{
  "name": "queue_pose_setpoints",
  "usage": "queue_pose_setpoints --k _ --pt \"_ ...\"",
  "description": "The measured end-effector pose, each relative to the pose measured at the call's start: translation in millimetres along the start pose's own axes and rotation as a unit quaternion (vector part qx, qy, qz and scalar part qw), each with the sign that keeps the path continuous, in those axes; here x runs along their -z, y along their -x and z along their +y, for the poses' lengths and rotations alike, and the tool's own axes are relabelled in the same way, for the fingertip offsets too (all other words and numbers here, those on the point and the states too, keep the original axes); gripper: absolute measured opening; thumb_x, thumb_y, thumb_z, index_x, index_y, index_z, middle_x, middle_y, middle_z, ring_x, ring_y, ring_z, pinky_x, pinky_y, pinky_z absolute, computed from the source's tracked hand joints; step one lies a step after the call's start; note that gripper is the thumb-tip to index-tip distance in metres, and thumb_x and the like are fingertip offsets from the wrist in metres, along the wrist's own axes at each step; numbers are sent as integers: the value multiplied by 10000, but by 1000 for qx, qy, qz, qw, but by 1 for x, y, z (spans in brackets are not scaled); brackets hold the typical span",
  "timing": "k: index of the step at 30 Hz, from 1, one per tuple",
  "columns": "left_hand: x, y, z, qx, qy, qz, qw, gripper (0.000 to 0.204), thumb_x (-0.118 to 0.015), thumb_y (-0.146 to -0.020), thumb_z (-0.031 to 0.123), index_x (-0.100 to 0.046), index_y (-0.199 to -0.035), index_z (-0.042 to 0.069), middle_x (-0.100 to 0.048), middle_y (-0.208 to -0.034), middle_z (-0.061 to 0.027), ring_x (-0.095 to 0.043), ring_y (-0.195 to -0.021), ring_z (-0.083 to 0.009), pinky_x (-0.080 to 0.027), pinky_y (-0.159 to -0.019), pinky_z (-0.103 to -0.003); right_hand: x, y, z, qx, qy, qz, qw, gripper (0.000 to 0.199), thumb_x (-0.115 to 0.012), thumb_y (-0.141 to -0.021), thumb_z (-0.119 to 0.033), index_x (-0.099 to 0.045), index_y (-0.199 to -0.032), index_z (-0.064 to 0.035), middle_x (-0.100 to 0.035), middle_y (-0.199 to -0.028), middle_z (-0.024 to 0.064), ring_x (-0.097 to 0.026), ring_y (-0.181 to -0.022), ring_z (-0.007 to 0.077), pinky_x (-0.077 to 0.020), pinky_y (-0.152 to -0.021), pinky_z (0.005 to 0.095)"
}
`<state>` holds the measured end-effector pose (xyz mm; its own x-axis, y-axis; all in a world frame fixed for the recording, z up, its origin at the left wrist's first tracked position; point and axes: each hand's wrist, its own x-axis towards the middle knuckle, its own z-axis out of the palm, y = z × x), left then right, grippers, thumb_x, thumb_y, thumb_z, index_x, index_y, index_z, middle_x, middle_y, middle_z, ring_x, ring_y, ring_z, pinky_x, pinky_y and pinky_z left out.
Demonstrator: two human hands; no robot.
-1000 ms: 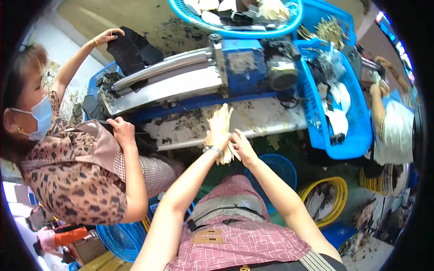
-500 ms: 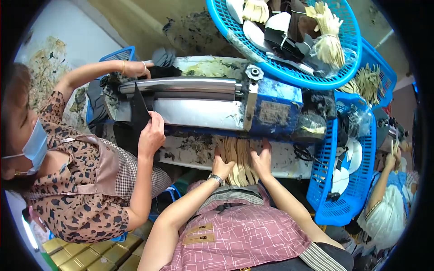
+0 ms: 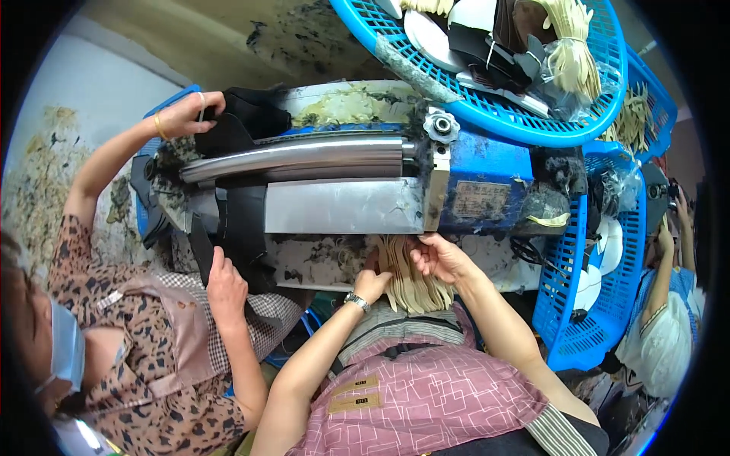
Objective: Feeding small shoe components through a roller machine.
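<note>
A row of long, thin beige strips [image 3: 414, 285], narrow and wavy, stands close together at the table's front edge, against my lap. My left hand [image 3: 370, 289] grips the row's left side, its thumb over the strips and its other fingers partly hidden. At the upper right of the row is my right hand [image 3: 445, 260], palm turned toward the strips. Its fingers are half curled and apart, and I see nothing held in them. The strips' far ends go under the front edge of the roller machine [image 3: 342, 207].
A person at my left handles black sheet pieces [image 3: 245, 220] at the machine's steel rollers [image 3: 304, 158]. Overhead at the back right sits a round blue basket [image 3: 456, 110] of bundled parts. A blue crate [image 3: 559, 304] with white pieces stands at my right. Another person works farther right.
My right hand has lifted off the strips' right side and turned, fingers curling. My left hand stays at the left side. The neighbour's near hand has moved left and toward me; the view has shifted.
</note>
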<state>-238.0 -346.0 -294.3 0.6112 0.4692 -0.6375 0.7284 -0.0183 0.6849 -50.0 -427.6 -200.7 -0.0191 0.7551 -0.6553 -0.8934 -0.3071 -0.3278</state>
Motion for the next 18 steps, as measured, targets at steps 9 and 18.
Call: queue_pose_setpoints --k 9,18 --pt "-4 -10 4 -21 90 102 990 288 -611 -755 217 -565 -952 12 -618 -850 -115 -592 -757 -202 -448 -663 -295 -27 3 1 36 151 171 973 246 -541 -808 -241 -541 -779 4 -555 -632 65 -545 -476 132 -448 -401 212" --pt "-1 -3 12 -69 146 137 977 319 -656 -698 216 -564 -940 31 -617 -852 -135 -600 -770 -259 -460 -666 -322 -20 6 -3 18 79 107 991 253 -521 -827 -229 -545 -819 23 -589 -689 110 -576 -526 161 -489 -467 227"
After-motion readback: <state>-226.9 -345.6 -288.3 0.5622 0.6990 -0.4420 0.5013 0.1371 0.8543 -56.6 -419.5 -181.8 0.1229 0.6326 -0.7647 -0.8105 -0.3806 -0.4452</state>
